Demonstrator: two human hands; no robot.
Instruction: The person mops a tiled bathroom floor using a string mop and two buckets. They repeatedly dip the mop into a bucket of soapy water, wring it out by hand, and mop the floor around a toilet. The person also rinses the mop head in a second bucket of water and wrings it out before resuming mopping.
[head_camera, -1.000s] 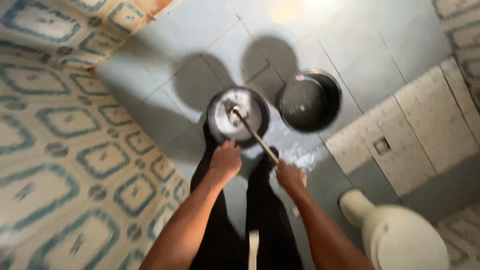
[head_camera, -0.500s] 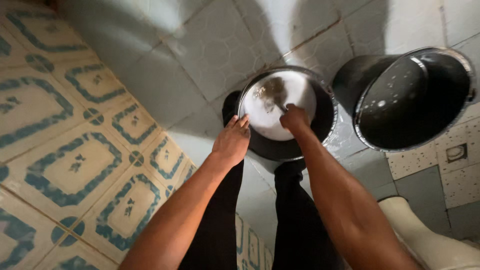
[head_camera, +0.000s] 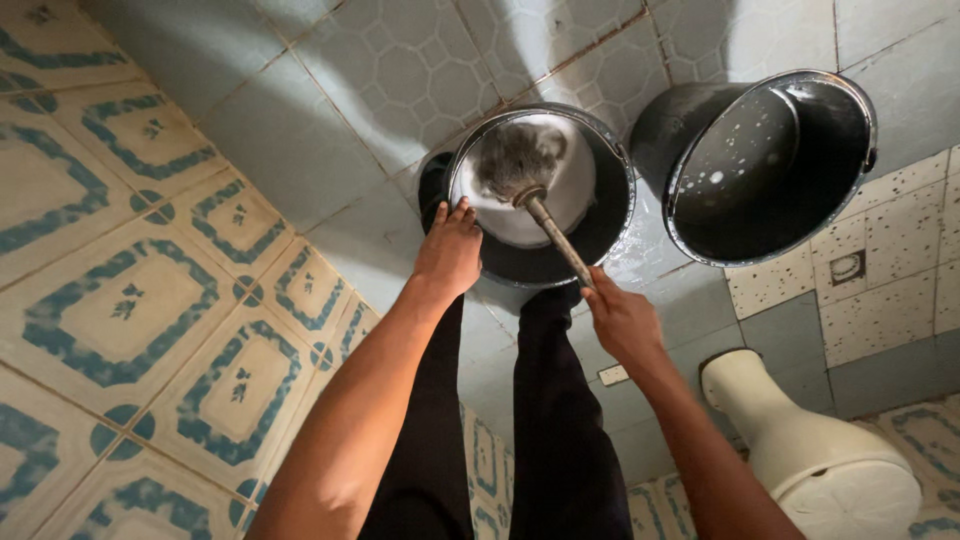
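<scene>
Nearest the camera: two bare forearms reach down over dark trouser legs (head_camera: 560, 420). To the right, low in the view, a white toilet (head_camera: 820, 455) stands on the floor.

Right hand (head_camera: 622, 318): grip closed around the lower end of a mop handle (head_camera: 556, 236), a thin pale-brown shaft that slants up and left from the hand into the bucket. Fingers wrap the shaft fully.

Left hand (head_camera: 450, 250): palm down on the near left rim of the dark bucket (head_camera: 610, 215), fingertips touching the rim edge. Whether the grip curls over the rim or only rests flat on it cannot be told from this angle; it holds nothing else.

Mop head (head_camera: 515, 158): a grey, stringy mass at the top end of the handle, sitting inside the bucket on milky white liquid (head_camera: 565, 190), towards the far left side.

Just right of this bucket and close beside it, possibly touching, a second dark bucket (head_camera: 700, 135), larger, tilted with its mouth towards the camera, its inside wall speckled with white droplets.

Farther out: pale grey-blue floor tiles (head_camera: 380, 80) around and beyond both buckets. Left side: cream tiles with blue-green patterned frames (head_camera: 150, 300).
</scene>
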